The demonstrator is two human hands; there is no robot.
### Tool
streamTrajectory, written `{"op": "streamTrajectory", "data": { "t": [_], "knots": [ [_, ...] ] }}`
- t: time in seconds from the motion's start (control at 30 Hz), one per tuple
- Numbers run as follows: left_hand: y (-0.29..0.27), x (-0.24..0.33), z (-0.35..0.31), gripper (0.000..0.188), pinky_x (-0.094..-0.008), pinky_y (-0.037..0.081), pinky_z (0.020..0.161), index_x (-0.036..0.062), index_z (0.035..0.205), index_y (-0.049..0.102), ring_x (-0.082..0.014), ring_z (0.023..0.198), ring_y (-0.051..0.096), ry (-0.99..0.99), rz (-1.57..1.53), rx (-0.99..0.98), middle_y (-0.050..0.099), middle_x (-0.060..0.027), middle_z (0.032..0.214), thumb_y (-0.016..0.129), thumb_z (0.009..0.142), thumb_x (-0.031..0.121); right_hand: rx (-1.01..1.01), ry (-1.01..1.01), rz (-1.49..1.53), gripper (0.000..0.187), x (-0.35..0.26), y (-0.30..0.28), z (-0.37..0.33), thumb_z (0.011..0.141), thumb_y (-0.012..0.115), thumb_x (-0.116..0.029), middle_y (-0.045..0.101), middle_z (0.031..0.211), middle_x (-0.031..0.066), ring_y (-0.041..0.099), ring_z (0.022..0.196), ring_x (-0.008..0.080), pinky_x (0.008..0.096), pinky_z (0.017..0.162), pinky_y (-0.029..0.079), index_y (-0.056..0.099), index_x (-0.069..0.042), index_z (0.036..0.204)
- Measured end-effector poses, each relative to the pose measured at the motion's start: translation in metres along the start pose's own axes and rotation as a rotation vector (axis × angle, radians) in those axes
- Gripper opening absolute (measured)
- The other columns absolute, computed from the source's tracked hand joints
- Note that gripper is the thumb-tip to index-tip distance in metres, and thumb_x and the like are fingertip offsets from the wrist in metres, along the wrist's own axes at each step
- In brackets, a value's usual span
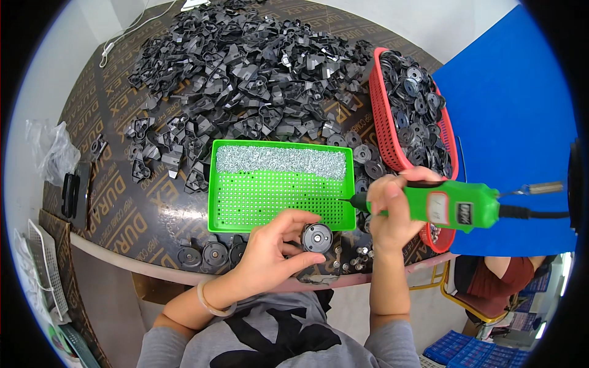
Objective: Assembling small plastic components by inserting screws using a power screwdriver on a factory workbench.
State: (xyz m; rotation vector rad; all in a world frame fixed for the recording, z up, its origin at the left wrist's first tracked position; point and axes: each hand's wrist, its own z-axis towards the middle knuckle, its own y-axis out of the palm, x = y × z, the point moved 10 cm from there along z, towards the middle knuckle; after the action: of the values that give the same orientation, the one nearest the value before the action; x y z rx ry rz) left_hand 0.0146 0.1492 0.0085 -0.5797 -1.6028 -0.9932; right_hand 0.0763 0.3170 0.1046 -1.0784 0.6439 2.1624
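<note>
The work looks to be partway, with far more loose than put together. A large heap of black angular parts covers the far side of the bench, and a red basket by the right edge is full of black discs. A few round units sit along the near edge; whether they are finished cannot be told. Small screws fill the far end of the green tray.

The left hand pinches a black round part between thumb and fingers, just off the tray's near rim, above the bench's near edge. The right hand is wrapped around a green power screwdriver, its bit over the tray's right side, apart from the round part.

Gold lettering repeats across the bench top. The screwdriver carries a pale, red-bordered label with handwritten-looking marks, and a dark plate with bold characters.
</note>
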Motion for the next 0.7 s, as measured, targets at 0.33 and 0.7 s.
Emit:
{"op": "streamTrajectory", "data": {
  "t": [0.33, 0.7],
  "knots": [
    [0.008, -0.001, -0.001, 0.055, -0.0277, 0.059, 0.081, -0.0055, 0.129, 0.053, -0.0128, 0.096, 0.064, -0.033, 0.060, -0.094, 0.067, -0.0113, 0.104, 0.072, 0.078, -0.015, -0.255, 0.028, 0.326, 0.026, -0.083, 0.041, -0.010, 0.093, 0.056, -0.007, 0.048, 0.061, -0.0011, 0.046, 0.046, 0.0101, 0.0275, 0.050, 0.042, 0.041, -0.009, 0.114],
    [0.006, -0.008, -0.002, 0.051, -0.0250, 0.058, 0.072, -0.0033, 0.125, 0.057, -0.0104, 0.085, 0.065, -0.021, 0.091, -0.076, 0.065, -0.0076, 0.089, 0.076, 0.079, -0.008, -0.195, 0.130, 0.300, 0.038, -0.068, 0.040, -0.019, 0.089, 0.070, -0.009, 0.053, 0.061, 0.0035, 0.052, 0.048, 0.0171, 0.0354, 0.051, 0.047, 0.037, -0.012, 0.107]
  ]
}}
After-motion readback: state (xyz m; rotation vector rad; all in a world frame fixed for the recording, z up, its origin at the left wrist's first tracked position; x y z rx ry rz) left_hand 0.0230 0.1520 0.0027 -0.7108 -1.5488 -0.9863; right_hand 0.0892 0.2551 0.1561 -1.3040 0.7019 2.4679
